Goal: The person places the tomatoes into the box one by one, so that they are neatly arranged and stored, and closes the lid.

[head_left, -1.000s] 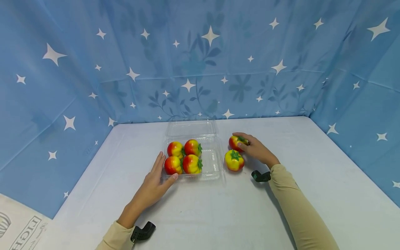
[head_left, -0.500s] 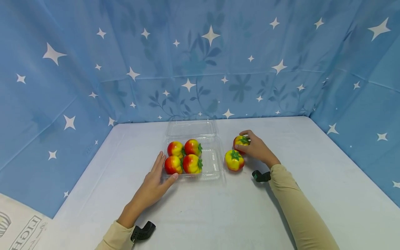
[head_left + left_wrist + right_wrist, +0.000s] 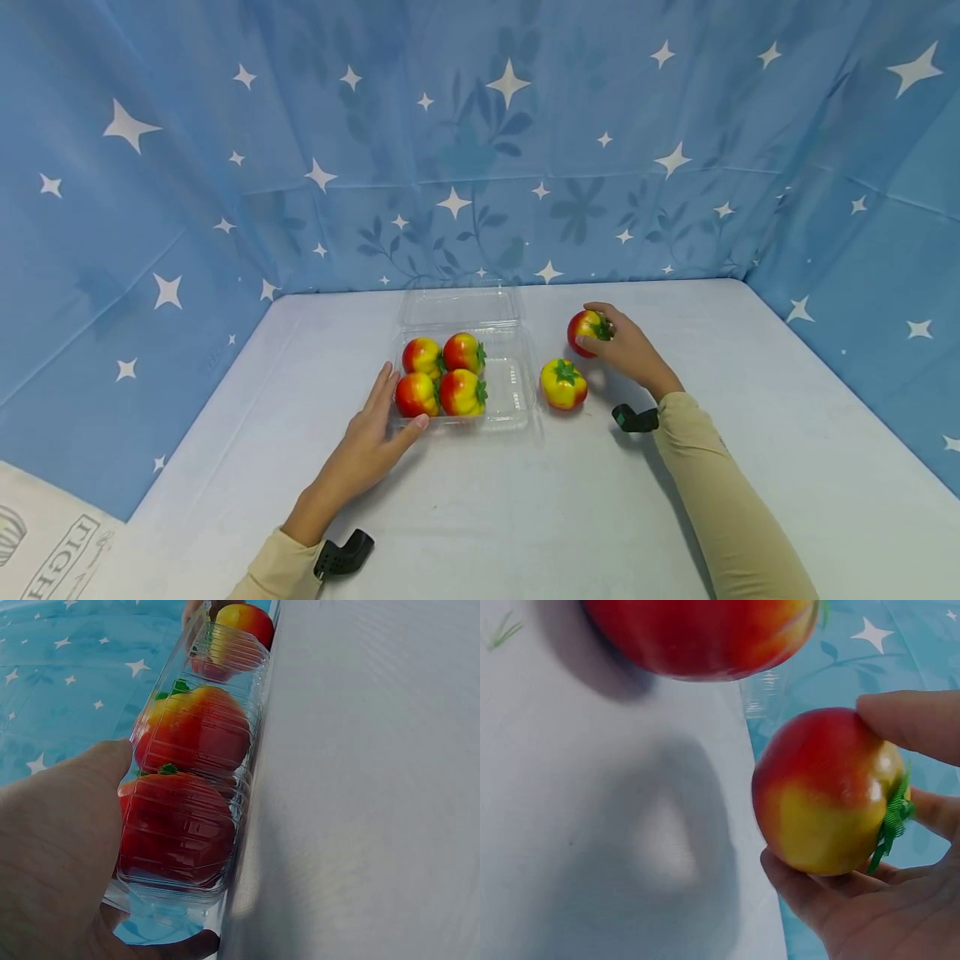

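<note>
Four fruits [image 3: 463, 393] already sit in the left part of the clear box [image 3: 507, 393], lid [image 3: 459, 307] folded back; two are outside. The right hand [image 3: 630, 347] grips the fifth fruit [image 3: 586, 332]; the sixth fruit [image 3: 564, 385] lies nearer on the table [image 3: 480, 508]. The left hand [image 3: 365, 442], fingers extended, touches the box's near left corner.

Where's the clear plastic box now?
In the head view, the clear plastic box sits near the middle, between the left hand and the loose fruit on its right.
</note>
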Motion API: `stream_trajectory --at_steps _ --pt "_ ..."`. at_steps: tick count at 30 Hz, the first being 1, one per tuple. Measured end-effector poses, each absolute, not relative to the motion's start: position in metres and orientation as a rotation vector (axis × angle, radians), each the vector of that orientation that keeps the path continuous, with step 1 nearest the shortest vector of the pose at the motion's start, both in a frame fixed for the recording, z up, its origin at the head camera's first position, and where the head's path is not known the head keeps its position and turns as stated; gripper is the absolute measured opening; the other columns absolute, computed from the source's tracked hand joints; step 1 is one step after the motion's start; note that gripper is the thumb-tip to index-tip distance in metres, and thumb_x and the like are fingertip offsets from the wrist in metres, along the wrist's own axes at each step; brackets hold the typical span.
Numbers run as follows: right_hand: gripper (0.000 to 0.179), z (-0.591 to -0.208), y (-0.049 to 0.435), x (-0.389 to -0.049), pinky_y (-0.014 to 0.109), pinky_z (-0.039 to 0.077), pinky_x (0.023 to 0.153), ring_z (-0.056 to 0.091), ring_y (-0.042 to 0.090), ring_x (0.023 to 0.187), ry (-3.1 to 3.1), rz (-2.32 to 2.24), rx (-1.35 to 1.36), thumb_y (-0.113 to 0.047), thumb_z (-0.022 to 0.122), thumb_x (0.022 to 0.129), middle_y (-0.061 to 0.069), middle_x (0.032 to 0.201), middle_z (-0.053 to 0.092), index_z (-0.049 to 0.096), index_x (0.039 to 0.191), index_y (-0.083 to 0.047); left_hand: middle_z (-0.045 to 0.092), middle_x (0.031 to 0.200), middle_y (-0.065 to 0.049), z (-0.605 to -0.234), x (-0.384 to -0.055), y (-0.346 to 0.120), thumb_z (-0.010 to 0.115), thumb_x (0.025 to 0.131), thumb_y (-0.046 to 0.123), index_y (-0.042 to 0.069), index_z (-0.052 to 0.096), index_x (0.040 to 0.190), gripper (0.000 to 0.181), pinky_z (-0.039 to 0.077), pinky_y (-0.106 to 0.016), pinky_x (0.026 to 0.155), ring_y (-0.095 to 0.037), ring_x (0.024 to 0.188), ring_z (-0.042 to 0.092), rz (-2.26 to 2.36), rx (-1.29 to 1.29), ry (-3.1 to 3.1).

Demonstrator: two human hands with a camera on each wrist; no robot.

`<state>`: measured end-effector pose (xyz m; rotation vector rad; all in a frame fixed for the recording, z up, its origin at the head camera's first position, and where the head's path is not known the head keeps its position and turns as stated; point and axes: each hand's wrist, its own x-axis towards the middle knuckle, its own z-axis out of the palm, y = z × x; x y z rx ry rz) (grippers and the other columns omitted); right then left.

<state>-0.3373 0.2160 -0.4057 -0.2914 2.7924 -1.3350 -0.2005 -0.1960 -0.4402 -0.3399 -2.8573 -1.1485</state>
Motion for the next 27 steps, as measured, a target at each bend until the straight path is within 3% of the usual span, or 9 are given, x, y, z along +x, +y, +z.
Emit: stream_trajectory --at_steps 4,13,27 --pt "0.069 -0.400 0.214 -0.336 0.065 0.044 0.111 0.041 0.055 0.141 2.768 -1.437 -0.295 -0.028 0.069 0.105 0.027 0.162 0.039 0.039 0.165 -0.013 0.002 0.180 -0.006 -0.440 -0.201 -0.196 0.061 0.104 0.061 0.006 0.016 0.172 0.099 0.018 -0.074 0.118 -0.042 0.161 0.018 -1.146 -0.339 -2.859" --pt "0.071 -0.382 0.201 -0.326 0.063 0.046 0.111 0.049 0.044 0.138 2.688 -1.657 -0.364 -0.038 0.075 0.102 0.024 0.153 0.052 0.045 0.163 -0.015 0.003 0.180 -0.007 -0.441 -0.201 -0.196 0.064 0.104 0.057 0.007 0.016 0.172 0.097 0.020 -0.071 0.120 -0.042 0.161 0.018 -1.154 -0.346 -2.846" --pt "0.064 -0.375 0.157 -0.310 0.054 0.055 0.104 0.060 0.041 0.128 2.614 -1.629 -0.608 -0.027 0.078 0.099 0.020 0.149 0.056 0.047 0.152 -0.009 0.004 0.180 -0.012 -0.439 -0.201 -0.195 0.066 0.105 0.051 0.003 0.017 0.171 0.096 0.022 -0.069 0.120 -0.044 0.160 0.020 -1.133 -0.373 -2.832"
